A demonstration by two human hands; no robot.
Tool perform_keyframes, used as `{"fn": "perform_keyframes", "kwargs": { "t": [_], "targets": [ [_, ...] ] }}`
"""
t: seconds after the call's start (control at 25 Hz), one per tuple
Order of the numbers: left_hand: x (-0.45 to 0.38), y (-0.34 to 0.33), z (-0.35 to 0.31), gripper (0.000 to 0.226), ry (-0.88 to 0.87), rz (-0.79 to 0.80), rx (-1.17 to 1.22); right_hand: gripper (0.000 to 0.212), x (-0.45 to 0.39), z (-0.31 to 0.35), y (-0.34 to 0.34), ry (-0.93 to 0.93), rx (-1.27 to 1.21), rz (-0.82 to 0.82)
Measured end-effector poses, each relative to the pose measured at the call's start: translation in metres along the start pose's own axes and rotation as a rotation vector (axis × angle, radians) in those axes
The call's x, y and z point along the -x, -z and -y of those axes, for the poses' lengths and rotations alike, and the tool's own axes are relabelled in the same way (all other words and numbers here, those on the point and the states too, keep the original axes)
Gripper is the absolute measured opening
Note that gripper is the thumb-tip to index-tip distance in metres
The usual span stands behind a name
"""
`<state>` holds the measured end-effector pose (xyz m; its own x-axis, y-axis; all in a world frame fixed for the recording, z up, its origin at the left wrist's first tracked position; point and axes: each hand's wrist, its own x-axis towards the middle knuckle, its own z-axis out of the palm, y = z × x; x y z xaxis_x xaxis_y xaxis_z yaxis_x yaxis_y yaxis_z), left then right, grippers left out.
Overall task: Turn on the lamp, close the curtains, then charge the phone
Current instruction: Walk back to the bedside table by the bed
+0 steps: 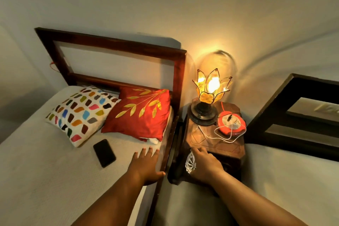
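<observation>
The lotus-shaped lamp (211,88) is lit and stands on a dark round base at the back of a wooden bedside table (227,145). A black phone (104,153) lies flat on the white bed (45,161), just left of my left hand (146,163), which rests flat with fingers spread on the mattress edge. My right hand (205,163) lies on the front edge of the bedside table, fingers curled, beside a cut-glass dish (190,161). A white charging cable (220,136) loops across the tabletop from an orange round socket box (231,124). No curtains are in view.
A multicoloured patterned pillow (80,113) and a red pillow (141,113) with gold leaves lean at the dark wooden headboard (117,47). A second dark headboard (297,115) and white bed stand to the right of the table. Plain walls lie behind.
</observation>
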<state>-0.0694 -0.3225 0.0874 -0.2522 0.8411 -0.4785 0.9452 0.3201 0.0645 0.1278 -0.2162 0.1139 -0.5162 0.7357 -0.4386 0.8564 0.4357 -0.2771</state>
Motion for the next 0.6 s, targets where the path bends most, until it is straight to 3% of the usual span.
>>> {"fn": "perform_keyframes", "kwargs": {
  "t": [0.2,0.36,0.6],
  "targets": [
    [-0.074,0.016,-0.034,0.091,-0.103,0.051,-0.038,0.077,-0.078,-0.044,0.010,-0.023,-0.014,0.040],
    [-0.135,0.033,-0.057,0.091,-0.079,0.125,-0.077,0.067,-0.140,-0.073,0.017,0.040,0.036,0.090],
    [-0.195,0.035,-0.094,0.091,-0.051,0.273,-0.016,0.071,-0.196,-0.099,0.016,0.139,0.051,0.159]
  ]
}}
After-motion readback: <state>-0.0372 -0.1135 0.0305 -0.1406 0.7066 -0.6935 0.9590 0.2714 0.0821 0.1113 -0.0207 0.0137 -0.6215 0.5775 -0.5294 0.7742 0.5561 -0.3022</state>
